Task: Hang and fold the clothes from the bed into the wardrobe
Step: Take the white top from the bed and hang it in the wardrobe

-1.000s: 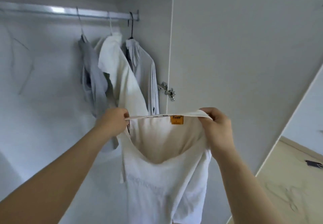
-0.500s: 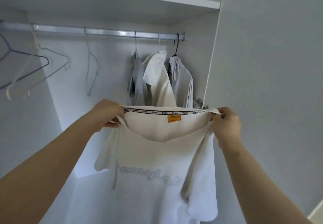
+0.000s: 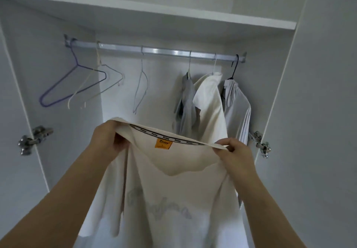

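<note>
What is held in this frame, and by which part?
A white T-shirt, held by its collar: the left hand grips one end, the right hand pinches the other.

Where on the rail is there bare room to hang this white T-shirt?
Bare stretch of the silver rail: between the empty pale blue wire hanger and the grey garment. Crowded right of that: cream shirt and light grey shirt hang close together.
</note>
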A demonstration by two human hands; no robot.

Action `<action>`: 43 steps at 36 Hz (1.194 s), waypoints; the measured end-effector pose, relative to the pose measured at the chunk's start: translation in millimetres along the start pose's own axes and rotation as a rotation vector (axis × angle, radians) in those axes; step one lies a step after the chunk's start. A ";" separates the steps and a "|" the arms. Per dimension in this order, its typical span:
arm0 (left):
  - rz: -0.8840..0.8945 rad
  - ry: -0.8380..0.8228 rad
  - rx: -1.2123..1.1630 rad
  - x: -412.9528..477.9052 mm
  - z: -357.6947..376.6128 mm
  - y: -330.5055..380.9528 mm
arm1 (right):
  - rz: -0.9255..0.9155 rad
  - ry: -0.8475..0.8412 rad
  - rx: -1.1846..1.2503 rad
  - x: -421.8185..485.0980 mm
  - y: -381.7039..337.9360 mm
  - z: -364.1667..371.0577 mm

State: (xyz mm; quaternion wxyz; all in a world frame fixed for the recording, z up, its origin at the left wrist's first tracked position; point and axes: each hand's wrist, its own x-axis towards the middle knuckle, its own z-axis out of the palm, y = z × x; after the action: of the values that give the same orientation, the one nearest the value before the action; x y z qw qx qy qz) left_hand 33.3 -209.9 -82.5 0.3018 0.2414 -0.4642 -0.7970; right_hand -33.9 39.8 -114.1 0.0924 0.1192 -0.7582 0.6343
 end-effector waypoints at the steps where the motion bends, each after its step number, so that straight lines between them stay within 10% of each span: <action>1: -0.032 -0.018 -0.087 0.6 -2.0 6.9 | 0.013 -0.038 0.013 0.2 -0.8 6.9; 17: 0.127 -0.153 -0.272 102.0 -34.3 52.1 | -0.041 -0.485 0.060 54.2 -22.5 165.4; 27: 0.085 -0.209 -0.145 164.3 -48.0 56.3 | -0.116 -0.120 -0.120 137.4 -42.0 272.7; 43: 0.003 -0.174 -0.167 215.2 -50.4 46.6 | 0.231 -0.313 0.290 192.2 -53.5 327.6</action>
State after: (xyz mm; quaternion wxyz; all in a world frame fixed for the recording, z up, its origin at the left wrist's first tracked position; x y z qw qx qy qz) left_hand -72.1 -409.7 -86.6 0.2807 0.1449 -0.4209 -0.8503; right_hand -197.8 -303.7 -66.2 -0.1175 0.1404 -0.6729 0.7167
